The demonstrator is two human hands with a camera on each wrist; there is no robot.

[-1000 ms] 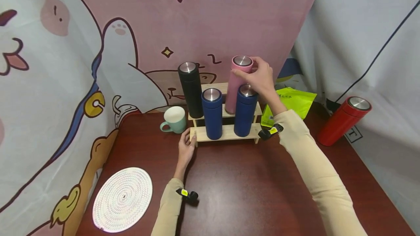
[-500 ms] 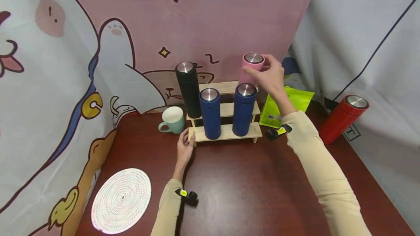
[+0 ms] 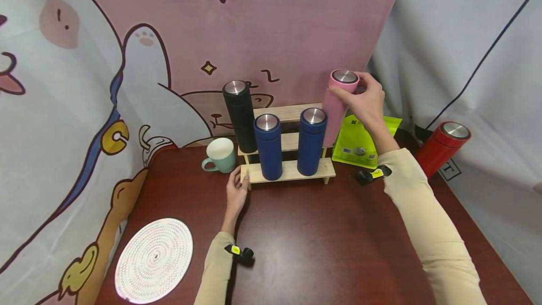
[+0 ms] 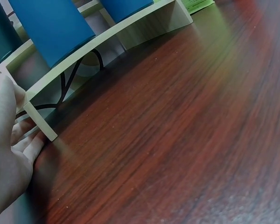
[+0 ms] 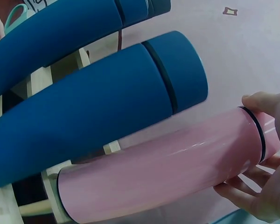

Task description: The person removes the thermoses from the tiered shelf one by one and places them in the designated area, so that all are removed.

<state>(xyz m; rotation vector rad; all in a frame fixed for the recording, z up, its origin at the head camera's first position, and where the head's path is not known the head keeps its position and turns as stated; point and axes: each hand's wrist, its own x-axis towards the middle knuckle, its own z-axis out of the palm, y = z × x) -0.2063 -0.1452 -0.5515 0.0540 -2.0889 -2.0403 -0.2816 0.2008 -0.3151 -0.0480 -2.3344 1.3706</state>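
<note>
My right hand (image 3: 368, 100) grips a pink thermos (image 3: 336, 107) near its silver-topped lid, with the thumb on one side and fingers round the other. The thermos leans slightly, its base at the right end of the stand's middle step in the right wrist view. With thumb on top and fingers beneath, my left hand (image 3: 237, 192) holds the left end of the tiered wooden stand (image 3: 290, 172). Two blue thermoses (image 3: 268, 149) stand on the front step. Behind them at the left, a black thermos (image 3: 240, 116) stands on the middle step.
A mint mug (image 3: 222, 156) sits left of the stand. To the right lie a yellow-green pouch (image 3: 355, 145) and, farther over, an upright red thermos (image 3: 442, 149). A round white woven mat (image 3: 154, 260) lies at front left. A printed cloth (image 3: 296, 22) hangs behind.
My right hand has carried the pink thermos rightward, from behind the right blue thermos to the stand's right end. The left hand keeps its hold on the stand.
</note>
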